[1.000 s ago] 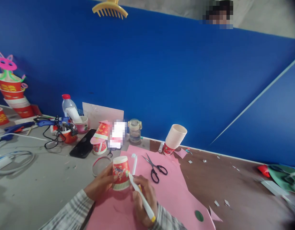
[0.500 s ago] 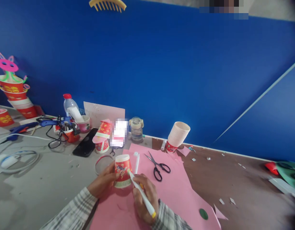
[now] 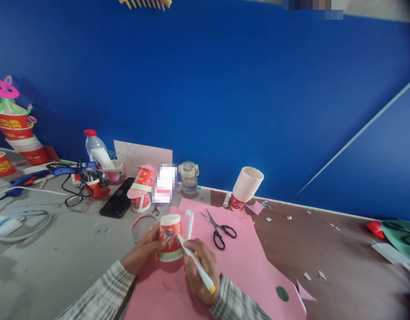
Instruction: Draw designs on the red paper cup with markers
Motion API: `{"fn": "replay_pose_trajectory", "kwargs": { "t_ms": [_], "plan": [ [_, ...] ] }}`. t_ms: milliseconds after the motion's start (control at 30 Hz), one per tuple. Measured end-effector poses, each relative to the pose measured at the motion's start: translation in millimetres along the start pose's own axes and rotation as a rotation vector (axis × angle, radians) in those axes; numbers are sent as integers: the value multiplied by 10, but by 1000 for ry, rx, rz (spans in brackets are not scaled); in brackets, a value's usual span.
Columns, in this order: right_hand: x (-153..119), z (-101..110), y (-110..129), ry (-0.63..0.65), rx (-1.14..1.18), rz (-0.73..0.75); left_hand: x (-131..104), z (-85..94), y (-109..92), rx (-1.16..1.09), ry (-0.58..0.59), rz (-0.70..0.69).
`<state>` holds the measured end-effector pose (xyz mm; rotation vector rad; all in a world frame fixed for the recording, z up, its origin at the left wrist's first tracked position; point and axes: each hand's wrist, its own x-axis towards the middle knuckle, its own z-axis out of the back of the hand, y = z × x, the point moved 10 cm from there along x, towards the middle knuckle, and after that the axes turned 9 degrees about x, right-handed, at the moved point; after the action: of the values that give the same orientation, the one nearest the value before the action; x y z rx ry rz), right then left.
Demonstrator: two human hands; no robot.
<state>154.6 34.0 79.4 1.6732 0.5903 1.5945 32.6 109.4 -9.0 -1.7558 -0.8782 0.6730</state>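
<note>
A red patterned paper cup [image 3: 170, 235], upside down with its pale rim at the bottom, is held from the left by my left hand [image 3: 145, 251]. My right hand [image 3: 202, 271] grips a white marker [image 3: 200, 269] with a yellow end. The marker's tip meets the right side of the cup. Under both hands lies pink paper [image 3: 238, 266]. Black-handled scissors [image 3: 219, 229] rest open on it, and a slim white stick-like object [image 3: 189, 226] lies just behind my right hand.
Behind stand a leaning stack of cups [image 3: 247, 186], a glass jar [image 3: 189, 178], a lit screen [image 3: 165, 184] and a decorated cup figure [image 3: 142, 186]. A black phone [image 3: 118, 200], cables and a bottle [image 3: 95, 146] are leftward. Paper scraps [image 3: 307, 276] dot the brown tabletop.
The view has shifted slightly. My right hand and the marker have moved a little up and left against the cup. My left hand still holds the cup in the same place.
</note>
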Motion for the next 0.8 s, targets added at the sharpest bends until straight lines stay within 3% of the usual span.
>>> {"fn": "replay_pose_trajectory", "kwargs": {
  "t_ms": [800],
  "plan": [
    [-10, -21, -44, 43, 5, -44, -6, -22, -44, 31, -5, -3]
  ]
}}
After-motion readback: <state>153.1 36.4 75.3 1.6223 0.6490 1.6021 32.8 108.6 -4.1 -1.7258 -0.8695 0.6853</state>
